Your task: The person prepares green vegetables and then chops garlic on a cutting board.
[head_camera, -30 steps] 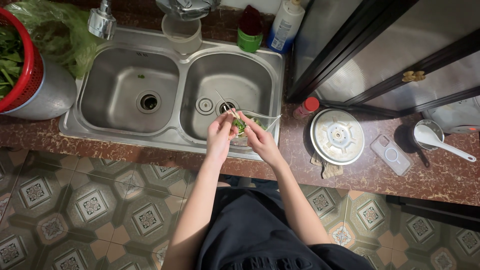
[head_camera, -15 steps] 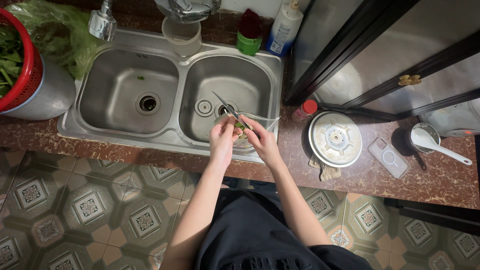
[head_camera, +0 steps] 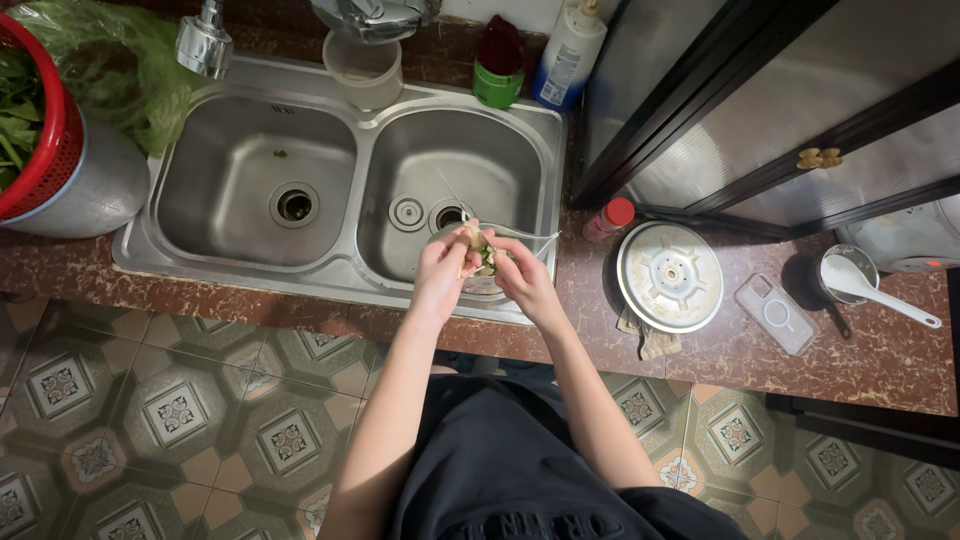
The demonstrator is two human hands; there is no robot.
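Patterned floor tiles below, left hand (head_camera: 443,270) and right hand (head_camera: 522,280) together, fingers pinching a small green vegetable piece (head_camera: 485,256) over the steel sink's (head_camera: 250,180) right basin front rim, red basket (head_camera: 45,140) of greens far left

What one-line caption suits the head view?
Both hands, left hand and right hand, hold a green vegetable over the right sink basin.

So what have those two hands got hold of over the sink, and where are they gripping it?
Both the left hand and right hand pinch a small pale and green vegetable piece at its ends, over the right sink basin.
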